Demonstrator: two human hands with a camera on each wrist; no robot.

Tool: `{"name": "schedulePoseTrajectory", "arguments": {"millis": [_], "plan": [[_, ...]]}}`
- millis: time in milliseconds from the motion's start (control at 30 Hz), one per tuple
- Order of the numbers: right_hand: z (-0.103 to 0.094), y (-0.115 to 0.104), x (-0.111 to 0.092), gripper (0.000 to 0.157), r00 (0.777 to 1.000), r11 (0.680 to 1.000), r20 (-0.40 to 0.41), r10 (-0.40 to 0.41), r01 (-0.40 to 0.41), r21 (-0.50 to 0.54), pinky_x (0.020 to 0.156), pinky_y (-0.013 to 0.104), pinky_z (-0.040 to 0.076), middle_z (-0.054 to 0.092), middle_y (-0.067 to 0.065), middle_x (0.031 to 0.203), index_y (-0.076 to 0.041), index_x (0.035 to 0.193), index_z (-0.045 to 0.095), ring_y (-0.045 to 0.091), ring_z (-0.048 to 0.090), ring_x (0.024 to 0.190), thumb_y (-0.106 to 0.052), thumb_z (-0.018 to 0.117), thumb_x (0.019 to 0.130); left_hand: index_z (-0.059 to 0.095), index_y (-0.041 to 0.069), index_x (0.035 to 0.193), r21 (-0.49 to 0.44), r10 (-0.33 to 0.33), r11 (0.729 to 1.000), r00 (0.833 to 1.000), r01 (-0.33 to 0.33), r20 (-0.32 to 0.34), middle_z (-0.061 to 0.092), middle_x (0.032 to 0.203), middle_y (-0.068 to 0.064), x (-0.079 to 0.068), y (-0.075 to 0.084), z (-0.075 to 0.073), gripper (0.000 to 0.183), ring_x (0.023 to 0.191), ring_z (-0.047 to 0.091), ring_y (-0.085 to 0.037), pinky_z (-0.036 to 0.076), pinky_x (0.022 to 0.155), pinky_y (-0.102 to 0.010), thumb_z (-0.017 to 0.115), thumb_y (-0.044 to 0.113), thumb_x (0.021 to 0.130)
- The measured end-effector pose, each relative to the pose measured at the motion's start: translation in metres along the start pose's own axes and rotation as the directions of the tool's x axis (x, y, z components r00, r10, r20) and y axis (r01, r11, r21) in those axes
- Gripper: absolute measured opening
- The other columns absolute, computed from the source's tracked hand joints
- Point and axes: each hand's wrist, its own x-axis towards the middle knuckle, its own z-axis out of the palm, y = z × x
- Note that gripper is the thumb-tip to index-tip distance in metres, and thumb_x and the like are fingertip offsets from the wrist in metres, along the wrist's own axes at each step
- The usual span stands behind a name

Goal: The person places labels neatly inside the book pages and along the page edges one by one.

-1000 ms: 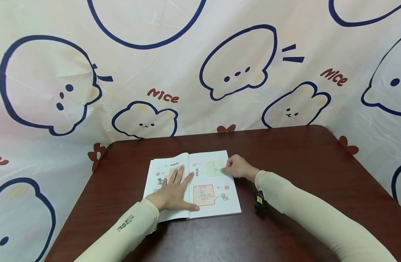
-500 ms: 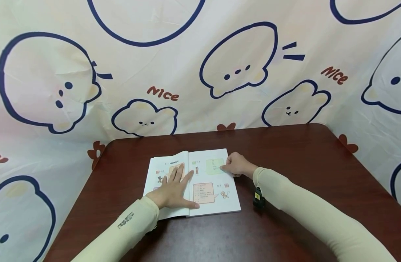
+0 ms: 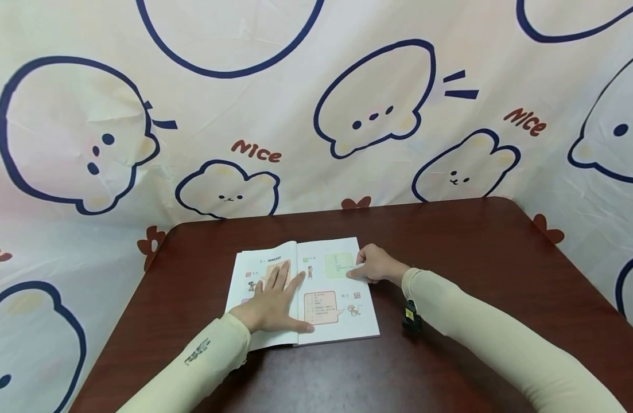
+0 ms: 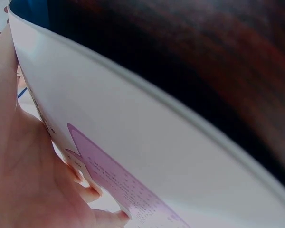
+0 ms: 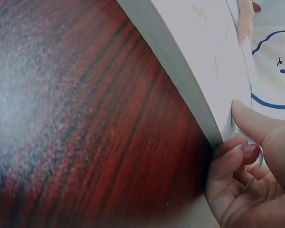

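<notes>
The open book [image 3: 326, 284] lies face up on the dark wooden table [image 3: 450, 241], its spine running away from the person and its pages' long axis roughly fore and aft. The right hand [image 3: 376, 264] is at the outer edge of the right page, above its mid-height and beside the green panel [image 3: 338, 265]; the spine lies to the left of its fingers. Its thumb rests on the page face and its other fingers are curled at the edge, apparently pinching paper; whether one leaf or several is held cannot be told. The left hand [image 3: 270, 310] is spread wide and palm down over the left page, its thumb reaching across the spine onto the right page's lower part. The right hand is thus the nearer to the free edge, the left the nearer to the spine. The left page bows upward.
</notes>
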Motion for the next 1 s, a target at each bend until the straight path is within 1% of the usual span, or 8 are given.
{"name": "schedulePoseTrajectory", "arguments": {"millis": [167, 333, 467, 567, 733, 800, 900, 1000], "plan": [[0.0, 0.001, 0.002, 0.028, 1.0, 1.0, 0.012, -0.001, 0.001, -0.003, 0.042, 0.019, 0.036, 0.054, 0.002, 0.058, -0.007, 0.077, 0.059, 0.011, 0.045, 0.043, -0.02, 0.081, 0.087, 0.015, 0.023, 0.164, 0.0, 0.003, 1.0, 1.0, -0.003, -0.003, -0.008, 0.171, -0.017, 0.0, -0.001, 0.0, 0.123, 0.159, 0.0, -0.041, 0.014, 0.117, -0.075, 0.071, 0.08, 0.07], [0.001, 0.004, 0.004, 0.032, 0.999, 0.999, 0.01, -0.036, 0.036, -0.012, 0.041, 0.02, 0.035, 0.052, 0.0, 0.052, -0.009, 0.071, 0.059, 0.01, 0.045, 0.042, -0.027, 0.074, 0.093, 0.014, 0.023, 0.164, -0.002, 0.001, 1.0, 1.0, -0.001, 0.001, -0.009, 0.171, -0.017, -0.001, -0.001, 0.0, 0.124, 0.159, 0.0, -0.041, 0.013, 0.117, -0.075, 0.07, 0.081, 0.07], [0.002, 0.006, 0.006, 0.031, 0.999, 0.999, 0.001, -0.037, 0.037, -0.011, 0.042, 0.021, 0.037, 0.053, 0.001, 0.053, -0.01, 0.07, 0.06, 0.012, 0.047, 0.042, -0.026, 0.072, 0.094, 0.014, 0.023, 0.164, 0.0, 0.0, 1.0, 1.0, 0.0, 0.002, -0.009, 0.171, -0.016, -0.001, -0.002, 0.0, 0.124, 0.159, 0.0, -0.041, 0.013, 0.117, -0.075, 0.07, 0.081, 0.07], [0.001, 0.005, 0.006, 0.032, 0.999, 0.997, -0.026, -0.026, 0.024, -0.077, 0.048, 0.023, 0.038, 0.058, 0.002, 0.06, -0.01, 0.068, 0.06, 0.014, 0.051, 0.052, -0.027, 0.076, 0.091, 0.014, 0.023, 0.164, -0.002, 0.004, 1.0, 1.0, -0.004, 0.004, -0.009, 0.171, -0.017, -0.001, -0.001, 0.0, 0.123, 0.159, -0.001, -0.041, 0.013, 0.117, -0.075, 0.07, 0.081, 0.07], [-0.004, 0.002, 0.004, 0.039, 0.998, 0.976, -0.064, 0.015, -0.029, -0.216, 0.059, 0.03, 0.039, 0.066, 0.005, 0.069, -0.011, 0.065, 0.063, 0.02, 0.058, 0.067, -0.039, 0.079, 0.086, 0.014, 0.023, 0.164, -0.007, 0.001, 1.0, 1.0, -0.001, 0.003, -0.009, 0.171, -0.016, -0.001, -0.001, 0.0, 0.123, 0.159, -0.001, -0.041, 0.013, 0.117, -0.075, 0.071, 0.08, 0.07], [-0.006, 0.0, 0.002, 0.039, 0.997, 0.968, -0.066, 0.032, -0.047, -0.248, 0.061, 0.032, 0.038, 0.067, 0.005, 0.068, -0.011, 0.066, 0.066, 0.021, 0.059, 0.068, -0.043, 0.08, 0.085, 0.014, 0.024, 0.164, -0.007, -0.001, 1.0, 1.0, 0.001, 0.0, -0.009, 0.171, -0.016, -0.001, 0.0, 0.001, 0.124, 0.159, -0.001, -0.041, 0.013, 0.117, -0.075, 0.071, 0.08, 0.07], [-0.01, -0.001, 0.0, 0.039, 0.998, 0.958, -0.055, 0.036, -0.05, -0.281, 0.062, 0.032, 0.038, 0.063, 0.004, 0.066, -0.012, 0.069, 0.067, 0.021, 0.057, 0.067, -0.046, 0.079, 0.085, 0.014, 0.024, 0.164, -0.006, 0.0, 1.0, 1.0, 0.0, -0.003, -0.01, 0.171, -0.017, -0.001, 0.0, 0.001, 0.124, 0.159, -0.001, -0.041, 0.014, 0.117, -0.075, 0.071, 0.081, 0.07], [-0.013, 0.001, 0.001, 0.039, 0.999, 0.966, -0.024, 0.028, -0.033, -0.258, 0.057, 0.029, 0.038, 0.056, 0.001, 0.059, -0.012, 0.067, 0.063, 0.017, 0.053, 0.06, -0.042, 0.08, 0.085, 0.014, 0.024, 0.164, -0.007, -0.001, 1.0, 1.0, 0.001, -0.003, -0.01, 0.171, -0.017, -0.001, 0.0, 0.001, 0.124, 0.159, -0.002, -0.041, 0.013, 0.117, -0.075, 0.071, 0.08, 0.07]]}}
